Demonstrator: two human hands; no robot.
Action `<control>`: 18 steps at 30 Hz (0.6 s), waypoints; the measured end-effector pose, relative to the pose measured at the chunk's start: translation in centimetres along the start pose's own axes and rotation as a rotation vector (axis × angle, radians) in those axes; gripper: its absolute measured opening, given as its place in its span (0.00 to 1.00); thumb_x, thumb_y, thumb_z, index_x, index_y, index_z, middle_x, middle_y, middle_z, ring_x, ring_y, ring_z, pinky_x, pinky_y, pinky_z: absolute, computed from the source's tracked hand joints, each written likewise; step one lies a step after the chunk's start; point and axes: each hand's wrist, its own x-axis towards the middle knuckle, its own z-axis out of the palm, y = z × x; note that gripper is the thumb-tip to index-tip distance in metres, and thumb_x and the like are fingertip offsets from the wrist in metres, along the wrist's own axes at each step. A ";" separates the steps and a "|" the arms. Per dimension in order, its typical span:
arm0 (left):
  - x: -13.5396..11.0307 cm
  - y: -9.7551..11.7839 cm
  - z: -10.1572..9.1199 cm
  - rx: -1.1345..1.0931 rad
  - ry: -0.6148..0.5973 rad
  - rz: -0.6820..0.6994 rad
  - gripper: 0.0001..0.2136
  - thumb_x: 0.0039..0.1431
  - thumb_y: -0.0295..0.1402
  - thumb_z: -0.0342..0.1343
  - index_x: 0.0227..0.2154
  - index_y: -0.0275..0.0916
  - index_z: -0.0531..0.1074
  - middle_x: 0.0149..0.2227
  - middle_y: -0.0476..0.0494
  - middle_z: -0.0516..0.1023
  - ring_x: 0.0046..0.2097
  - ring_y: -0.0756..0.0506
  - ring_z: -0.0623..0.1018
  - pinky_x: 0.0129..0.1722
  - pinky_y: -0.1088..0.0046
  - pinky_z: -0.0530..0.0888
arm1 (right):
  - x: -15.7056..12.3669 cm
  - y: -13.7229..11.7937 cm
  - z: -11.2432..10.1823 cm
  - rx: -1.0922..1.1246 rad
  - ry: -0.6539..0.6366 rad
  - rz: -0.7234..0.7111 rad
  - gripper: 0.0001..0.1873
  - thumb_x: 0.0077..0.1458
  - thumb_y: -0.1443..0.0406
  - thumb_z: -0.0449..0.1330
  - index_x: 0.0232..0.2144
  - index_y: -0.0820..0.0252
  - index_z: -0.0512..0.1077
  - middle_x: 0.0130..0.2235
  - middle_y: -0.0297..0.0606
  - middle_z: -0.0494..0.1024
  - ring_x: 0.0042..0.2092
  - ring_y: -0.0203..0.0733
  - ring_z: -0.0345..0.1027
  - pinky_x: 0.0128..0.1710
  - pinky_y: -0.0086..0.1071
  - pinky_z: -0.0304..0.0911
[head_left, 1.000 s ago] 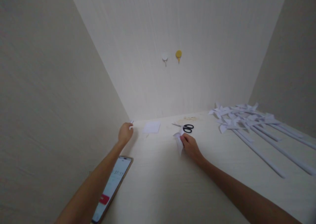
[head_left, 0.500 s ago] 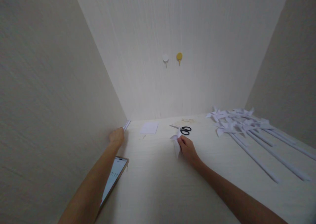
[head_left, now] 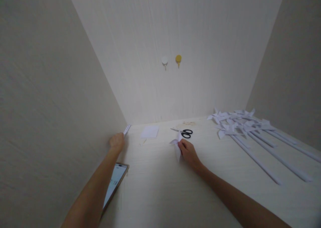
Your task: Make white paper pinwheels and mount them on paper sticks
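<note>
At the foot of the left wall, my left hand (head_left: 117, 142) is closed, its fingers curled round the near end of a white paper stick (head_left: 127, 129). How many sticks lie there is hard to see. My right hand (head_left: 187, 151) pinches a folded white paper pinwheel (head_left: 177, 147) at its middle, with the blades sticking out to the left, above and below. Just behind that hand lie black-handled scissors (head_left: 187, 133), open a little, blades pointing left. A square sheet of white paper (head_left: 149, 132) rests flat between my two hands.
On the right lie several finished paper pinwheels (head_left: 225, 131) on white sticks (head_left: 258, 162). A phone (head_left: 116, 179) with a lit screen is partly under my left forearm. Small tan scraps (head_left: 188, 123) lie near the back wall, which carries a white hook (head_left: 165, 61) and a yellow hook (head_left: 178, 59).
The view has shifted slightly. More of the paper stick shows beyond my left hand. The pinwheel in my right hand has turned a little, staying in the same pinch.
</note>
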 end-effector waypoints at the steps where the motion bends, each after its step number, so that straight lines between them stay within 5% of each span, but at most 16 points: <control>1: 0.0 0.1 -0.2 -0.040 0.006 -0.003 0.12 0.52 0.20 0.41 0.32 0.26 0.70 0.37 0.23 0.71 0.43 0.34 0.72 0.38 0.58 0.67 | 0.0 0.0 0.0 0.007 -0.001 0.000 0.15 0.45 0.56 0.47 0.14 0.58 0.53 0.17 0.28 0.55 0.22 0.33 0.50 0.22 0.28 0.44; 7: 1.4 2.3 -3.7 -0.432 0.012 -0.017 0.08 0.48 0.20 0.47 0.29 0.30 0.70 0.39 0.28 0.71 0.50 0.34 0.66 0.44 0.58 0.64 | 0.1 0.1 -0.1 0.063 0.016 0.012 0.15 0.44 0.58 0.49 0.13 0.58 0.54 0.15 0.28 0.56 0.21 0.33 0.49 0.22 0.28 0.43; 11: 1.1 5.7 -5.8 -0.866 -0.163 0.015 0.11 0.44 0.20 0.53 0.34 0.29 0.69 0.31 0.37 0.74 0.38 0.42 0.74 0.38 0.66 0.71 | 0.1 0.2 -0.1 0.131 0.037 0.028 0.15 0.43 0.58 0.50 0.12 0.58 0.56 0.15 0.27 0.56 0.21 0.32 0.50 0.21 0.28 0.44; 14: -1.0 8.7 -5.8 -1.170 -0.344 0.053 0.10 0.45 0.17 0.51 0.33 0.28 0.68 0.29 0.40 0.73 0.33 0.48 0.75 0.38 0.72 0.72 | 0.2 0.6 -0.2 0.207 0.053 0.048 0.16 0.44 0.57 0.50 0.13 0.58 0.57 0.15 0.27 0.57 0.20 0.32 0.50 0.20 0.27 0.45; 18: -5.4 12.0 -3.3 -1.421 -0.566 0.062 0.14 0.46 0.13 0.47 0.36 0.30 0.64 0.30 0.41 0.73 0.33 0.50 0.76 0.39 0.76 0.73 | 0.5 1.2 -0.6 0.313 0.113 0.078 0.16 0.45 0.57 0.50 0.14 0.58 0.56 0.15 0.27 0.57 0.19 0.31 0.50 0.19 0.27 0.46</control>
